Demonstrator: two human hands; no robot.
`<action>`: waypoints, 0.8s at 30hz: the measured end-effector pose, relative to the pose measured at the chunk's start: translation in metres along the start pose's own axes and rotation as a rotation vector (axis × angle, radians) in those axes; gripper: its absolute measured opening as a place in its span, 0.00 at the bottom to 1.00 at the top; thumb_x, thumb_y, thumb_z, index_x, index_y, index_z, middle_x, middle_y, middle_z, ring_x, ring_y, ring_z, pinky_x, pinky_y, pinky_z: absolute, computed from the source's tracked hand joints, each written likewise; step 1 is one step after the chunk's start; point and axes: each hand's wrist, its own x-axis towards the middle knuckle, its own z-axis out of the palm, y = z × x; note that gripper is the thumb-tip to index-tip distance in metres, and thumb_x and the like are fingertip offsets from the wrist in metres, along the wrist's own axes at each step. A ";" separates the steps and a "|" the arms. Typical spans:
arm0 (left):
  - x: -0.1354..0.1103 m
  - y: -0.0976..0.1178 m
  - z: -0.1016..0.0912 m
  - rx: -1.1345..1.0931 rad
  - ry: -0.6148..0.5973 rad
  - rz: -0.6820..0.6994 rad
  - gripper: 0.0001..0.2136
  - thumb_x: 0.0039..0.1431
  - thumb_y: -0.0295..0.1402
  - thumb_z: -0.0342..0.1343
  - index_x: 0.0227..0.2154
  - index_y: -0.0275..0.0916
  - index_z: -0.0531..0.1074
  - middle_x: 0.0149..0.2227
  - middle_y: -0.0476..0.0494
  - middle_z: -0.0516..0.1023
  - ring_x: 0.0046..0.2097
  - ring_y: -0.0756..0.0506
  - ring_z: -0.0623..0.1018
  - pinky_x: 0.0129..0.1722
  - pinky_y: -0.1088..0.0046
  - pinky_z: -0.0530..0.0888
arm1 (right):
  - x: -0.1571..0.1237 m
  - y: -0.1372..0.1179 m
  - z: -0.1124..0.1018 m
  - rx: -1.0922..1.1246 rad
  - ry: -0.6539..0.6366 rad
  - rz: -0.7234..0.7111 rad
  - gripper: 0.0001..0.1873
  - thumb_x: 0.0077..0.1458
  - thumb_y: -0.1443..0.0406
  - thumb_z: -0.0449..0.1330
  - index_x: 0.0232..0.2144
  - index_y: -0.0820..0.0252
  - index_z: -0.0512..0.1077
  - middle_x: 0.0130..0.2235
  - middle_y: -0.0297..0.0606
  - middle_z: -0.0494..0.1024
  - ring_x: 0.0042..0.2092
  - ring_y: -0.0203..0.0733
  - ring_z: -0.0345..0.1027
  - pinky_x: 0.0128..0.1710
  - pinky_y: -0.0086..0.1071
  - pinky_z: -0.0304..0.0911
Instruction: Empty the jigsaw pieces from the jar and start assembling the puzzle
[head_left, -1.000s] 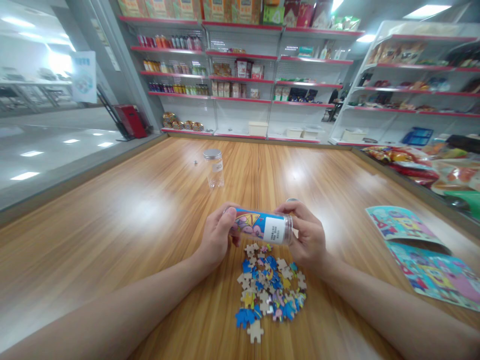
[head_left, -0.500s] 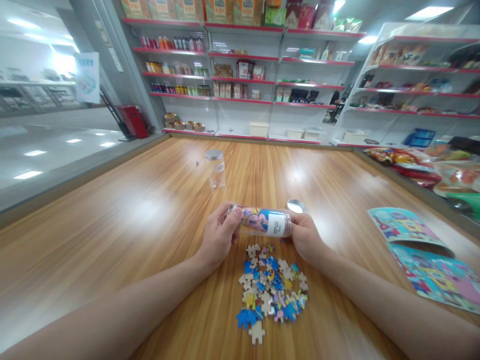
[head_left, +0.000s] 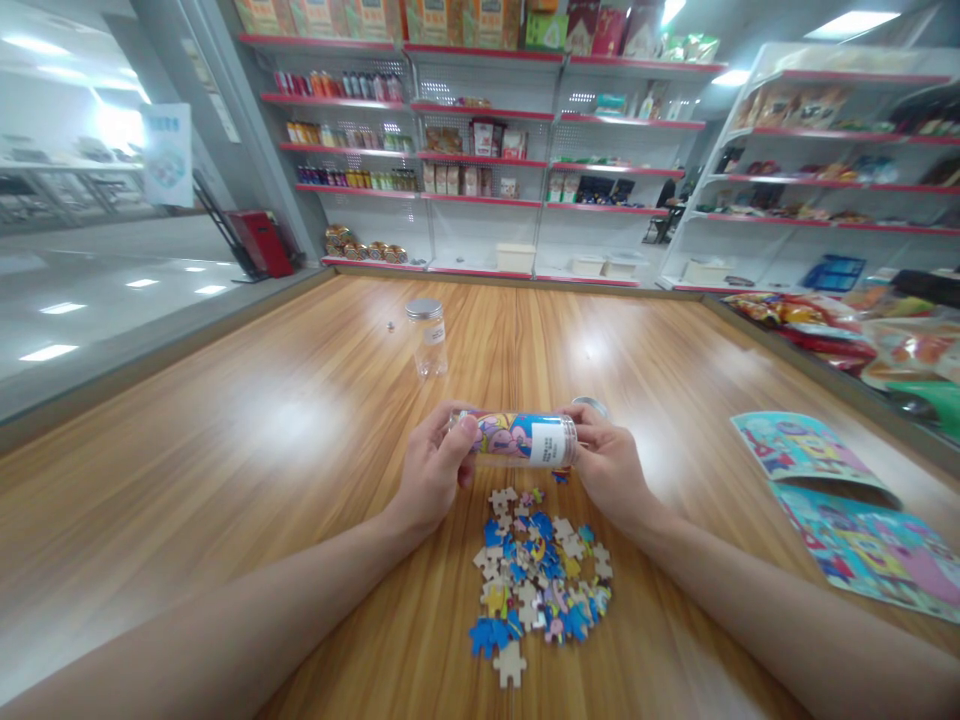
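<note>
Shop, glossy wooden table (head_left: pixel 225 450) | clear plastic tube with colourful label (head_left: pixel 517 438) held level above heap of loose jigsaw pieces (head_left: pixel 536 575) | left hand (head_left: pixel 431 470), right hand (head_left: pixel 611 465) fingers curled round ends | risk: mouth tips, pieces scatter.

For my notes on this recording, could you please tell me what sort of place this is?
It looks like a small shop or a mock-up of one: shelves stocked with packaged goods line the walls, snack bags lie at the right, and a long wooden table fills the middle.

Clear puzzle tube (head_left: pixel 517 438) w/ colourful label, lying horizontal above table, over loose jigsaw pieces (head_left: pixel 536 575).
</note>
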 end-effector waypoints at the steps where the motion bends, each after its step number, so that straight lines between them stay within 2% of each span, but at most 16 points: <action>1: 0.000 0.000 0.000 -0.003 0.008 -0.003 0.21 0.61 0.53 0.56 0.37 0.36 0.72 0.23 0.52 0.69 0.18 0.55 0.65 0.14 0.82 0.63 | 0.000 0.000 -0.001 -0.012 -0.016 -0.033 0.18 0.53 0.50 0.69 0.26 0.58 0.82 0.44 0.44 0.75 0.44 0.45 0.68 0.40 0.35 0.71; 5: 0.000 -0.001 -0.001 -0.036 0.024 -0.015 0.22 0.62 0.54 0.54 0.35 0.36 0.71 0.25 0.50 0.72 0.19 0.54 0.67 0.13 0.82 0.64 | 0.003 -0.001 -0.003 0.024 -0.155 -0.109 0.19 0.55 0.48 0.67 0.31 0.57 0.84 0.49 0.46 0.73 0.48 0.48 0.69 0.47 0.41 0.71; 9: -0.001 0.000 0.000 -0.046 0.019 -0.022 0.22 0.61 0.54 0.55 0.34 0.36 0.71 0.24 0.50 0.71 0.18 0.54 0.66 0.13 0.82 0.64 | 0.005 -0.001 -0.005 0.065 -0.260 -0.152 0.17 0.57 0.50 0.66 0.39 0.54 0.84 0.51 0.46 0.74 0.53 0.50 0.69 0.54 0.44 0.68; 15: -0.002 0.006 0.002 -0.023 0.023 -0.037 0.23 0.60 0.55 0.55 0.33 0.36 0.71 0.22 0.50 0.72 0.18 0.53 0.67 0.13 0.81 0.64 | 0.005 0.001 -0.007 0.040 -0.294 -0.179 0.17 0.55 0.49 0.67 0.38 0.54 0.84 0.49 0.45 0.74 0.52 0.50 0.69 0.53 0.46 0.69; 24: -0.002 0.006 0.001 -0.003 0.033 -0.022 0.22 0.61 0.54 0.54 0.33 0.36 0.72 0.22 0.50 0.71 0.17 0.53 0.66 0.13 0.80 0.63 | -0.001 -0.001 -0.004 -0.041 -0.257 -0.244 0.08 0.58 0.59 0.67 0.36 0.55 0.83 0.47 0.43 0.74 0.50 0.47 0.69 0.51 0.42 0.68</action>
